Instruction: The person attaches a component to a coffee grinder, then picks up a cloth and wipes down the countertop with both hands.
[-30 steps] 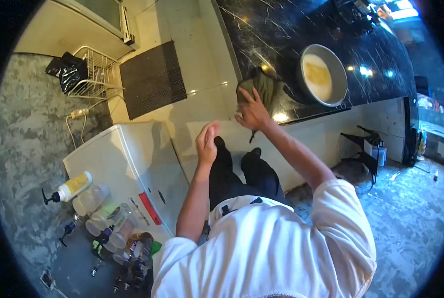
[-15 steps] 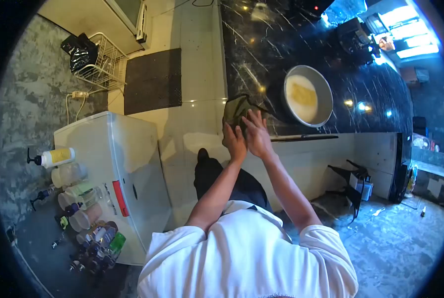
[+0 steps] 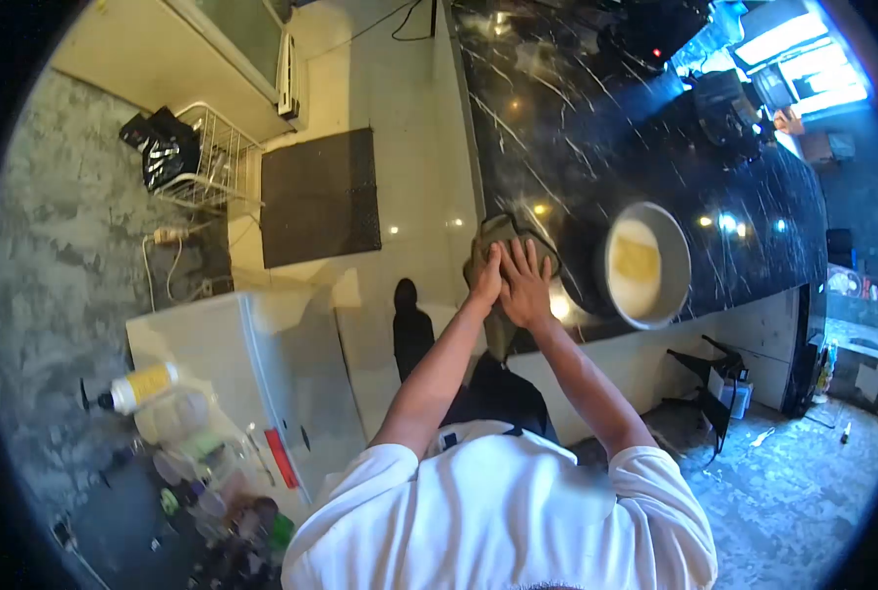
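An olive-green cloth [image 3: 499,228] lies bunched at the counter's edge, part of it hanging over the side. My right hand [image 3: 529,289] rests flat on it, fingers stretched out and palm down. Beside it, touching its inner side, my left hand [image 3: 485,282] is on the cloth too, open with its fingers extended. Neither hand is wrapped around anything. To the right of the cloth stands a round grey metal bowl [image 3: 682,278] holding whitish liquid and a yellowish patch or piece whose kind I cannot make out.
The black marbled counter [image 3: 557,147] runs along the right, with dark equipment [image 3: 719,103] at its far end. A white cabinet [image 3: 301,393] with bottles [image 3: 144,385] stands left. Beyond are a wire rack [image 3: 218,157], a dark mat [image 3: 321,197] and a black stool [image 3: 706,398].
My hands have come closer together and now press on the cloth, which has been brought onto the counter's edge. The view has shifted, so the bowl appears lower and farther right.
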`<state>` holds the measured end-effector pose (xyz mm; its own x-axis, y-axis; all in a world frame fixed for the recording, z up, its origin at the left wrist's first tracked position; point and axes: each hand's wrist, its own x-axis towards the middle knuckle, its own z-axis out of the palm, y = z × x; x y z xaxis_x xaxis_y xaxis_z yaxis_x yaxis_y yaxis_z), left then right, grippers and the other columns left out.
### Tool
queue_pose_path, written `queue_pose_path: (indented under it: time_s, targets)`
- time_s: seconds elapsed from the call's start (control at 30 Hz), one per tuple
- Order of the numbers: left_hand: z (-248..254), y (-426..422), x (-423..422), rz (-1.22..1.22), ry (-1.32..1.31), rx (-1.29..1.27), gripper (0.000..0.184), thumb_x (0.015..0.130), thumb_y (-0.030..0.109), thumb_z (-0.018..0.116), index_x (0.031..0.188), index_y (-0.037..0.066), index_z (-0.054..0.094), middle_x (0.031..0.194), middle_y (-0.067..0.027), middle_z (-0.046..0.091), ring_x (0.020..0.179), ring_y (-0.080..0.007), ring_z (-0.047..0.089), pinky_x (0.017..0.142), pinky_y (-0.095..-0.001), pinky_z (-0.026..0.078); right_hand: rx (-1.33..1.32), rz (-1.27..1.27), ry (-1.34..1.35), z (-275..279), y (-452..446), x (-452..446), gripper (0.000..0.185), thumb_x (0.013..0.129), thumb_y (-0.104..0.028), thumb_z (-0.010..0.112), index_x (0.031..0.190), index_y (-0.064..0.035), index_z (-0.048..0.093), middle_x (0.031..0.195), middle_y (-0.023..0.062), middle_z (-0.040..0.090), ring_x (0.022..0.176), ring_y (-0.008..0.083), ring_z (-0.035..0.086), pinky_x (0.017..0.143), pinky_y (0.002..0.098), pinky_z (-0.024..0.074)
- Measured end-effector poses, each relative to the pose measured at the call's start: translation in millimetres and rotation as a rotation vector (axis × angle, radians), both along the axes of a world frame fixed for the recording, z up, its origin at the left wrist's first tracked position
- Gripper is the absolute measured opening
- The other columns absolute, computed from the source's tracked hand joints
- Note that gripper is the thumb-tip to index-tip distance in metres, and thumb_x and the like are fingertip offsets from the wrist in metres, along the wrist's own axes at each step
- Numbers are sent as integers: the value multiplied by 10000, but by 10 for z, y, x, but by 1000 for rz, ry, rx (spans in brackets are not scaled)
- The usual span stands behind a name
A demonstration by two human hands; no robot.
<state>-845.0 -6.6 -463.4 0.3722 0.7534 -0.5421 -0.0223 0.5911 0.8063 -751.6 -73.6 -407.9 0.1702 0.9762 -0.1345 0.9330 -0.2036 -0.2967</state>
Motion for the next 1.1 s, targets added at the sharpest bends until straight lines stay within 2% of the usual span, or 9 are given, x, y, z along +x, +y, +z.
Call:
queue_pose_path:
  time_s: [0.03,0.27,0.37,0.53,0.77,0.83,0.87,1.0,1.1]
  targets:
    - [-53,259,3,-14,-5,2,709,1081,568,449,1534,22,470,1529,-183,521,1384,-308,515,1118,-400,421,2,-14,-5,-8,247,19,621,1034,-376,458,1630,-224,368,1732,75,247,1602,382,161,1214,688,158]
    - [-306,2125,778,76,-34,445,705,1062,399,520,1619,32,292,1599,-263,377,1430,-426,411,1190,-475,320,56,-111,-152,-111,1907,446,626,1038,-380,460,1635,-224,353,1729,68,255,1589,388,203,1194,707,181]
    - [-377,2432,844,104,-33,578,731,1056,351,540,1644,35,241,1619,-286,335,1443,-460,381,1210,-496,291,48,-192,-214,-170,2277,446,623,1040,-380,461,1634,-223,355,1729,65,257,1586,390,214,1184,717,190]
    - [-404,2288,834,148,-75,572,770,1049,344,540,1661,40,184,1674,-295,217,1520,-470,264,1245,-508,230,90,-179,-246,-89,2122,367,624,1042,-386,462,1634,-221,356,1736,64,238,1587,402,199,1166,736,211]
    - [-455,671,340,89,-152,359,752,1064,358,520,1656,27,196,1681,-282,218,1540,-451,232,1254,-500,205,16,-156,-207,4,768,-111,619,1045,-381,450,1635,-215,364,1738,97,221,1568,454,199,1155,744,217]
    - [-530,253,180,80,-180,291,747,1068,362,514,1655,24,200,1684,-278,218,1546,-446,223,1256,-498,198,-34,-187,-123,46,416,-223,640,1035,-336,443,1654,-224,325,1745,114,195,1580,459,160,1187,720,155]
    - [-550,64,126,78,-198,263,745,1070,364,511,1655,22,201,1685,-277,219,1549,-443,219,1258,-497,195,-35,-169,-129,57,330,-230,640,1035,-336,443,1654,-224,325,1745,114,195,1580,459,160,1187,720,155]
    - [-730,-24,212,40,-254,154,736,1078,371,499,1652,14,209,1689,-269,219,1561,-433,201,1263,-492,181,-72,-246,-119,51,219,-293,640,1029,-367,452,1647,-239,344,1743,113,204,1577,460,162,1179,734,161]
    - [-639,514,397,104,-247,234,743,1060,322,519,1655,16,197,1696,-266,205,1565,-437,190,1267,-493,175,-71,-288,-157,25,699,-145,639,1028,-389,458,1643,-247,353,1739,111,217,1570,462,185,1173,740,171]
